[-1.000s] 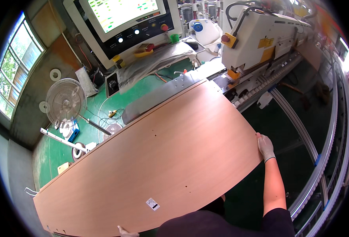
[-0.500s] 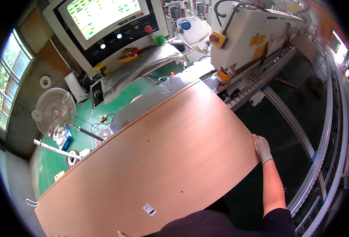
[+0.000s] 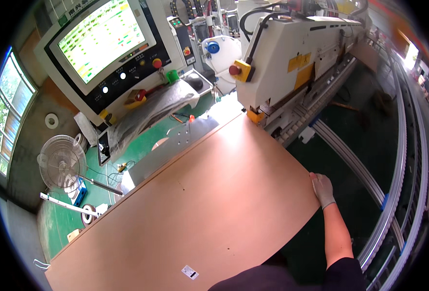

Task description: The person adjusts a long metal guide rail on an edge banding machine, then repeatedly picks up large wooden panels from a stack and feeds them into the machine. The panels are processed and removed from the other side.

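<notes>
Panel [image 3: 195,203]: large, flat, light-brown, one small sticker [image 3: 190,272].

Board [image 3: 195,203] slid nearer the machine [image 3: 292,63].

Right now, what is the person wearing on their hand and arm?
The right hand wears a thin, light greyish-white glove that ends at the wrist. The forearm below it is bare, and a dark black sleeve starts near the elbow. The left hand is out of view.
</notes>
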A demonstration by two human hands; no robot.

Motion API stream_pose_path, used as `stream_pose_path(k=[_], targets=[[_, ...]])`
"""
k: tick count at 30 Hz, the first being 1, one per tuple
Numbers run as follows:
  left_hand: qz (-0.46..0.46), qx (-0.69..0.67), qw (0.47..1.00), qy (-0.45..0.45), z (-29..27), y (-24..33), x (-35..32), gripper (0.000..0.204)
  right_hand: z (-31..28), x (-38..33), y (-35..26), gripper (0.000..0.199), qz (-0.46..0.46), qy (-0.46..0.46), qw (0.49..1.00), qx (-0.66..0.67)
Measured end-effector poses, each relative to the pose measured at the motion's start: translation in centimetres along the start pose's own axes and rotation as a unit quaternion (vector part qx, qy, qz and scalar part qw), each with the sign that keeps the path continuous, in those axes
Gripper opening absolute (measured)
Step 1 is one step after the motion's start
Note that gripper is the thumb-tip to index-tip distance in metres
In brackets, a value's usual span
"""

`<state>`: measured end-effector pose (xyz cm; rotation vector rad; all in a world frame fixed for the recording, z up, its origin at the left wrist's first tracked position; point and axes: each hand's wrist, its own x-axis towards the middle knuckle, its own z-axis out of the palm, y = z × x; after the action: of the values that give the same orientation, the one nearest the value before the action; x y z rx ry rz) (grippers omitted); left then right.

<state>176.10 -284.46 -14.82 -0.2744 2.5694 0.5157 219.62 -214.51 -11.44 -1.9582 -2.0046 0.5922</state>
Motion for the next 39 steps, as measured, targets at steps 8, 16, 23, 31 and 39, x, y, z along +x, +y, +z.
stream_pose_path(k=[8, 16, 23, 31, 39], targets=[[-0.097, -0.304, 0.940, -0.125, 6.1, 9.1, -6.6, 0.113, -2.6, 6.5, 4.2, 0.045, -0.027, 0.048, 0.998, 0.018], [-0.187, -0.618, 0.718, -0.260, 12.9, 14.1, -10.5, 0.111, -1.8, 16.7, 17.8, 0.040, -0.037, 0.071, 0.983, 0.166], [-0.212, -0.728, 0.569, -0.319, 18.5, 10.1, -11.0, 0.111, -6.1, 20.6, 12.4, 0.038, 0.068, 0.050, 0.995, -0.053], [-0.220, -0.727, 0.534, -0.371, 15.4, 15.5, -15.3, 0.078, 5.4, 16.3, 0.9, 0.046, -0.156, 0.098, 0.935, -0.304], [-0.243, -0.749, 0.450, -0.420, 15.6, 12.1, -12.9, 0.086, 9.7, -0.5, -15.6, 0.051, -0.333, 0.035, 0.939, -0.074]])
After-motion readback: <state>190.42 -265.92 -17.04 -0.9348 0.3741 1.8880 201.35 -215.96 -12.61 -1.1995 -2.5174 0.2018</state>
